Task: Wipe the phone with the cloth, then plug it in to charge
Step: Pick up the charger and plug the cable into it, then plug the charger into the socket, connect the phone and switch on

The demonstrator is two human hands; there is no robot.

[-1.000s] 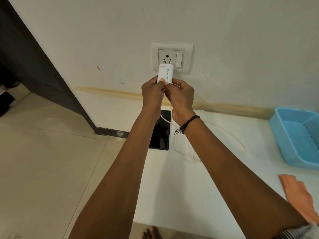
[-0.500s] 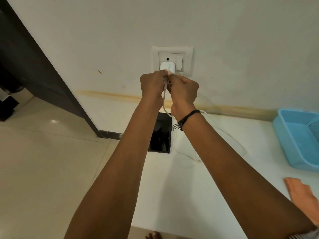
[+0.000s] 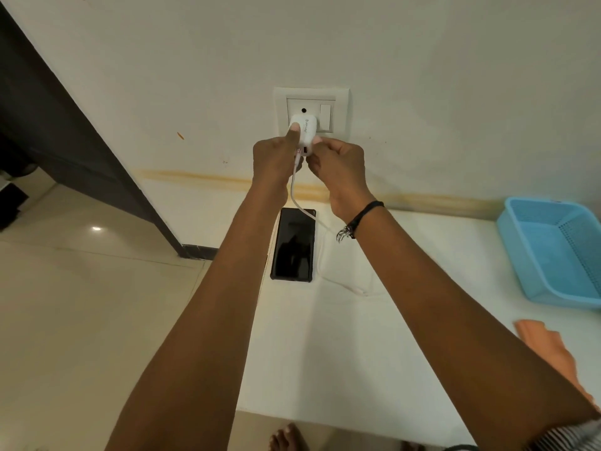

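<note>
Against the cream wall, the charger (image 3: pixel 305 129) sits on the socket (image 3: pixel 338 96). I see my left hand (image 3: pixel 274 159) gripping the charger, thumb flat on its face, while my right hand (image 3: pixel 338 164) pinches its lower corner. Below, the phone (image 3: pixel 294 245) lies screen-up on the white counter (image 3: pixel 325 353) with the cable (image 3: pixel 293 193) crossing its top corner. The cloth (image 3: pixel 546 349) is well off to the right.

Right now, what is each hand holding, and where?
Both hold the white charger adapter at the wall socket: the left hand with thumb on its front face, the right hand pinching its lower right edge.
</note>
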